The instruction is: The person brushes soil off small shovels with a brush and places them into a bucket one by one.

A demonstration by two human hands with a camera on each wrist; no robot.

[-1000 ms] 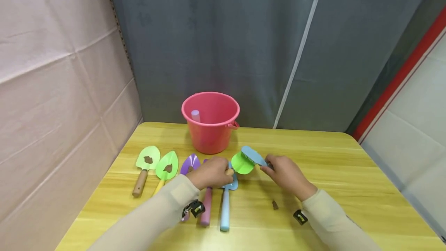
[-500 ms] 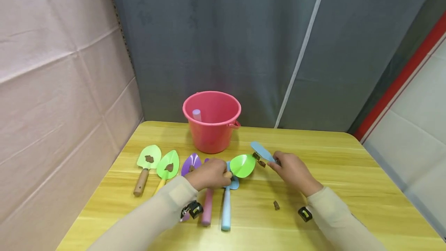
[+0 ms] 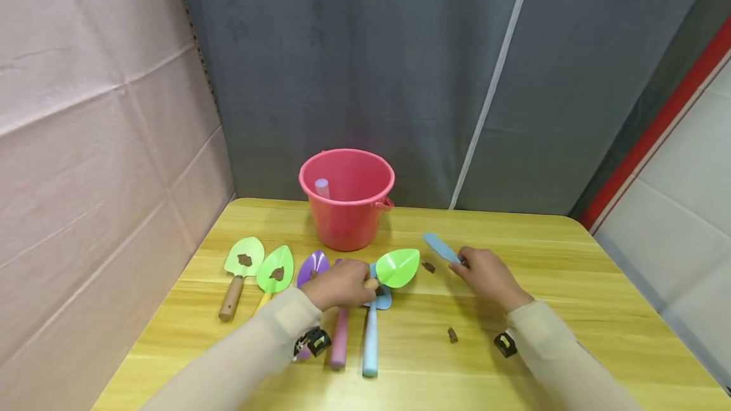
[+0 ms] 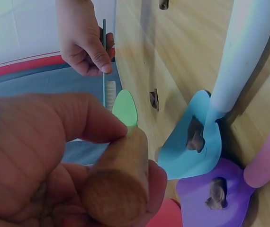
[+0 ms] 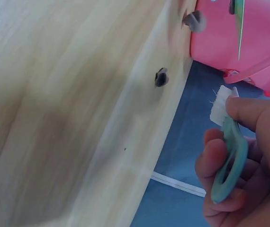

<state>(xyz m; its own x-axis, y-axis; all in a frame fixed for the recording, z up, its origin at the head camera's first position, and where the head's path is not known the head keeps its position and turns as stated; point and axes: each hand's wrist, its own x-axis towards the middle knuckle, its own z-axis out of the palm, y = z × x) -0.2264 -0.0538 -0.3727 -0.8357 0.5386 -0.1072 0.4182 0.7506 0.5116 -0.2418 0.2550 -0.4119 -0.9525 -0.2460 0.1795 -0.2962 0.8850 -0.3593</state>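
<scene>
My left hand (image 3: 344,283) grips the wooden handle (image 4: 121,175) of a small trowel whose bright green blade (image 3: 398,267) points right, above a light blue trowel (image 3: 370,341). The blade looks bare. To its right, my right hand (image 3: 490,276) holds a blue brush (image 3: 440,247) by its handle; white bristles (image 5: 221,105) show in the right wrist view. A brown clump (image 3: 428,267) lies on the table between blade and brush. Another brown clump (image 3: 453,335) is nearer the front.
A pink bucket (image 3: 346,221) with a lilac handle (image 3: 322,188) sticking up inside stands at the back. Left lie a pale green trowel (image 3: 231,300), a green trowel (image 3: 266,298) and a purple trowel (image 3: 311,265), with brown clumps on them. A pink handle (image 3: 339,341) lies beside the blue trowel.
The brush has moved off the green blade to the right with my right hand. A brown clump that was not visible earlier now lies on the table. The blade has turned slightly.
</scene>
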